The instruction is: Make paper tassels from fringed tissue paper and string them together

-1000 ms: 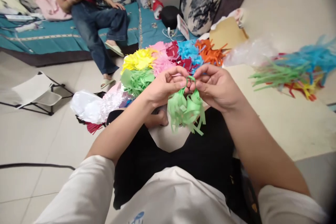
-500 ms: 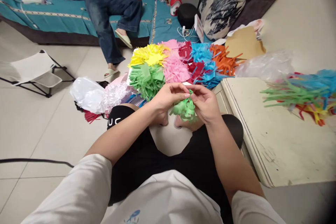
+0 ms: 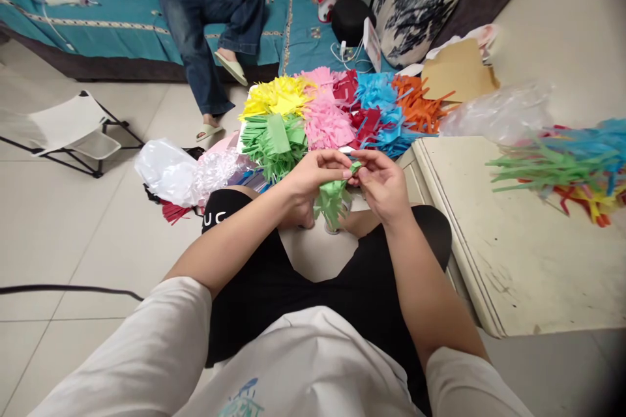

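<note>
Between my knees, a green paper tassel (image 3: 332,201) hangs with its fringe downward. My left hand (image 3: 315,176) pinches its upper part between thumb and fingers. My right hand (image 3: 384,184) pinches the tassel's narrow top end, close to the left fingertips. Just beyond my hands lie heaps of fringed paper: green fringes (image 3: 274,143), yellow fringes (image 3: 276,99), pink fringes (image 3: 327,120), dark red fringes (image 3: 366,129), blue fringes (image 3: 379,94) and orange fringes (image 3: 420,104). The surface beneath them is mostly hidden.
At my right stands a cream cabinet (image 3: 548,260) with a bundle of multicoloured tassels (image 3: 577,159) on it. Clear plastic (image 3: 499,111) lies behind. White plastic bags (image 3: 166,172) are at left, near a folding stool (image 3: 73,124). A person (image 3: 205,19) sits on the teal-covered sofa (image 3: 112,26).
The green tassel has shifted slightly left, its fringe now hanging straighter below my left fingers. My right fingers have changed their hold at its top end.
</note>
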`<state>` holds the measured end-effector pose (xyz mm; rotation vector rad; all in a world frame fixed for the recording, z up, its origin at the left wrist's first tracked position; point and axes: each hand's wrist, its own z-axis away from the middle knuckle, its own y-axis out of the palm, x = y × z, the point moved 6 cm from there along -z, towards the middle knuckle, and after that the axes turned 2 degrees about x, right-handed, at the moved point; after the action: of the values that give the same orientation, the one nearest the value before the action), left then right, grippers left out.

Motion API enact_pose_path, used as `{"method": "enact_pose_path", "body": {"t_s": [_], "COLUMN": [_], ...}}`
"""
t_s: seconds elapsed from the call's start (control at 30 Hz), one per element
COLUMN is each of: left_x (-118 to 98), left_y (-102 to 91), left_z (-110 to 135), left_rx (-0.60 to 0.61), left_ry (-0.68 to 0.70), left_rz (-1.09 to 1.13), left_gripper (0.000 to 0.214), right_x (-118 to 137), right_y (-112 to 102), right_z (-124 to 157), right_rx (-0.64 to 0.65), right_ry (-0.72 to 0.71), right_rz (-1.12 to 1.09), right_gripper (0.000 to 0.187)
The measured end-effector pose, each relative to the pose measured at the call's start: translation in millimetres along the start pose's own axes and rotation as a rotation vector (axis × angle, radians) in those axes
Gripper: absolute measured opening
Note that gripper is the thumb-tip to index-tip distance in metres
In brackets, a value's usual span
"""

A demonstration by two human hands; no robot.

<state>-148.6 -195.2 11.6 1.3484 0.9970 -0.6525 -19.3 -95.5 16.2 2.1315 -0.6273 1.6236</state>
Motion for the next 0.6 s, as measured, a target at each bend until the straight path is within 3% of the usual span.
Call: {"method": "enact_pose_path", "body": {"t_s": [0.17, 0.4, 0.6], "left_x": [12, 10, 12], "left_y": [3.6, 4.3, 3.1], "left_z": [2, 1, -3], "left_rx": [0.068, 0.021, -0.115], "left_ry": [-0.179, -0.139, -0.105], "left_rz": [0.154, 0.063, -0.006], "left_gripper": [0.054, 0.051, 0.059], "right_x": [14, 20, 16], "right_y": [-1, -1, -7], "right_z": [4, 1, 0], "right_rx": [0.091, 0.015, 0.031], "right_ry": [-0.003, 0.014, 0.044], "right_rz": [0.05, 0.108, 0.132], "right_gripper": [0.045, 0.021, 0.019]}}
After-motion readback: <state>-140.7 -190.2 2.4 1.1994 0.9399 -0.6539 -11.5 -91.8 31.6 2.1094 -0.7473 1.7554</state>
